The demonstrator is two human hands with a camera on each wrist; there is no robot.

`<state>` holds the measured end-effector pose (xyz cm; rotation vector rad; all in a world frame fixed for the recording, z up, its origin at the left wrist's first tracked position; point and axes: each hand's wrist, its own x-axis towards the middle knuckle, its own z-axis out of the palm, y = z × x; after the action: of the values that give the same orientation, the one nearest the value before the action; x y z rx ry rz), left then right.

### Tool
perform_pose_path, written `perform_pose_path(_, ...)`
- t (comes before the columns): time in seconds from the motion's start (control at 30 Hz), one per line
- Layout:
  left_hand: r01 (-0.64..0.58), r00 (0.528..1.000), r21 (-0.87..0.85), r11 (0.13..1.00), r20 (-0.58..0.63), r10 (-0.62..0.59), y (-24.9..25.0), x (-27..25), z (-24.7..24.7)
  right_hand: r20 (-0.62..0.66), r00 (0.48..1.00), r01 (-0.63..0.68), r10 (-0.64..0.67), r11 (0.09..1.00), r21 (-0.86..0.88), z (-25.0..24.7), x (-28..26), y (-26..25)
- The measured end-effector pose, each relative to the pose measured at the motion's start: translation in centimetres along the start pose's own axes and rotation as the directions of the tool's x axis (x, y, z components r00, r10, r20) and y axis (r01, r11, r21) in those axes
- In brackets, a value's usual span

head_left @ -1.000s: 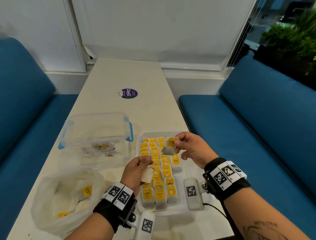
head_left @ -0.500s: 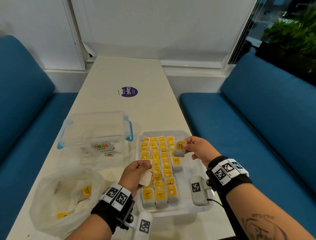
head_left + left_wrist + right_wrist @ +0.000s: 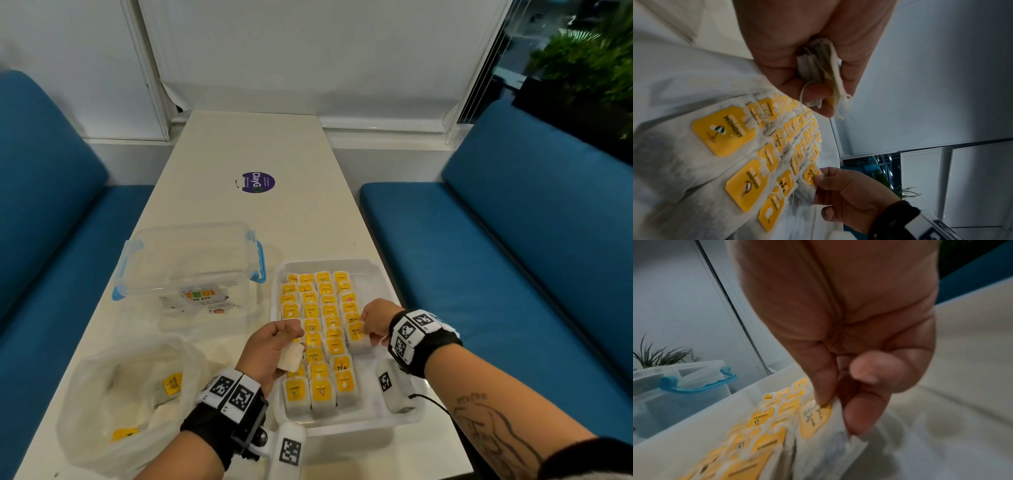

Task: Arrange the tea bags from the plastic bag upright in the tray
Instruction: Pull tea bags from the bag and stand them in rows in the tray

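Observation:
A white tray (image 3: 383, 281) near the table's front holds several rows of upright tea bags with yellow tags (image 3: 322, 322). My right hand (image 3: 375, 323) pinches one yellow-tagged tea bag (image 3: 356, 337) (image 3: 813, 420) at the right-hand row, its lower edge down among the others. My left hand (image 3: 274, 346) hovers over the tray's left edge and grips a small bunch of tea bags (image 3: 291, 356) (image 3: 818, 68), strings dangling. A crumpled clear plastic bag (image 3: 102, 394) at the front left holds a few more tea bags (image 3: 171, 383).
A clear lidded box (image 3: 191, 263) with blue clips stands left of the tray. A purple sticker (image 3: 258, 182) lies farther back on the white table (image 3: 246, 144). Blue benches (image 3: 513, 257) run along both sides. The tray's right part (image 3: 400, 383) lies under my right wrist.
My right hand has carried its tea bag from above the tray's far end down and nearer, into the right-hand row. My left hand stays put with its bunch.

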<state>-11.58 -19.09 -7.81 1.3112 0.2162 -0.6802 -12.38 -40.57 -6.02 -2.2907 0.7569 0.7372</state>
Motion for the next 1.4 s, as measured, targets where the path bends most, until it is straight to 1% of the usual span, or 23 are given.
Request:
perform_pose_path(0.17, -0.013, 1.000, 0.009, 1.000, 0.010, 0.013, -0.1, -0.1, -0.1, -0.006, 1.000, -0.025, 0.025, 0.999, 0.036, 0.7, 1.1, 0.1)
perform_pose_path(0.27, -0.015, 1.000, 0.012, 1.000, 0.017, 0.014, -0.1, -0.2, -0.1, -0.029, 0.999, -0.030, 0.031, 0.999, 0.018, 0.9, 1.2, 0.2)
perform_pose_path(0.37, -0.008, 0.999, 0.014, 1.000, 0.034, 0.008, -0.2, -0.3, -0.2, -0.072, 0.997, -0.035, 0.031, 0.998, -0.058, 1.1, 1.1, -0.3)
perform_pose_path(0.43, 0.000, 0.998, 0.014, 1.000, 0.060, 0.000, -0.1, -0.4, -0.2, -0.145, 0.989, -0.017, -0.004, 0.989, -0.146, 0.7, 0.7, -0.8)
perform_pose_path(0.47, 0.003, 0.997, 0.017, 1.000, 0.078, -0.004, 0.0, -0.5, -0.1, -0.176, 0.984, 0.009, -0.034, 0.990, -0.139, 0.2, 0.3, -1.0)
perform_pose_path(0.5, 0.005, 0.995, 0.025, 1.000, 0.098, -0.007, 0.1, -0.6, 0.0, -0.197, 0.979, 0.039, -0.054, 0.996, -0.079, -0.3, -0.3, -1.2)
perform_pose_path(0.57, 0.002, 0.990, 0.042, 0.999, 0.139, -0.008, 0.3, -0.7, 0.3, -0.231, 0.969, 0.122, -0.090, 0.984, 0.127, -1.7, -2.0, -1.6)
perform_pose_path(0.63, -0.006, 0.983, 0.034, 0.999, 0.184, 0.000, 0.7, -0.8, 0.8, -0.246, 0.954, 0.230, -0.169, 0.941, 0.247, -2.7, -3.8, -2.0)
perform_pose_path(0.7, -0.017, 0.975, 0.021, 1.000, 0.222, 0.012, 0.9, -0.9, 1.3, -0.192, 0.930, 0.357, -0.314, 0.897, 0.262, -3.0, -5.6, -2.6)
perform_pose_path(0.77, -0.027, 0.968, 0.005, 1.000, 0.249, 0.025, 1.1, -1.1, 1.7, -0.075, 0.882, 0.471, -0.466, 0.857, 0.208, -2.5, -6.8, -3.0)
perform_pose_path(0.8, -0.030, 0.965, -0.007, 1.000, 0.261, 0.031, 1.2, -1.2, 1.8, -0.024, 0.856, 0.513, -0.517, 0.842, 0.166, -2.1, -7.1, -3.0)
perform_pose_path(0.83, -0.029, 0.962, -0.019, 0.999, 0.271, 0.033, 1.2, -1.2, 1.9, 0.002, 0.834, 0.547, -0.552, 0.827, 0.128, -1.5, -7.4, -3.1)
perform_pose_path(0.9, -0.012, 0.961, -0.044, 0.999, 0.276, 0.024, 1.2, -1.4, 2.1, -0.028, 0.803, 0.594, -0.595, 0.797, 0.103, -0.4, -7.4, -3.1)
perform_pose_path(1.07, 0.040, 0.963, -0.025, 0.999, 0.267, -0.032, 1.0, -1.5, 2.2, -0.180, 0.781, 0.619, -0.598, 0.780, 0.095, 1.5, -7.1, -2.7)
perform_pose_path(1.17, 0.083, 0.956, -0.063, 0.995, 0.287, -0.061, 0.7, -1.6, 2.4, -0.200, 0.773, 0.626, -0.601, 0.774, 0.093, 2.1, -7.2, -2.8)
perform_pose_path(1.23, 0.072, 0.952, -0.052, 0.996, 0.303, -0.053, 0.8, -2.0, 2.5, -0.212, 0.783, 0.615, -0.585, 0.779, 0.122, 2.2, -7.0, -2.9)
perform_pose_path(1.33, 0.022, 0.951, -0.024, 0.999, 0.310, -0.013, 0.9, -2.3, 2.3, -0.277, 0.793, 0.590, -0.542, 0.797, 0.129, 1.7, -6.7, -2.8)
perform_pose_path(1.4, 0.018, 0.956, -0.019, 1.000, 0.293, -0.011, 0.7, -2.1, 2.0, -0.283, 0.802, 0.584, -0.525, 0.789, 0.191, 1.5, -6.8, -2.9)
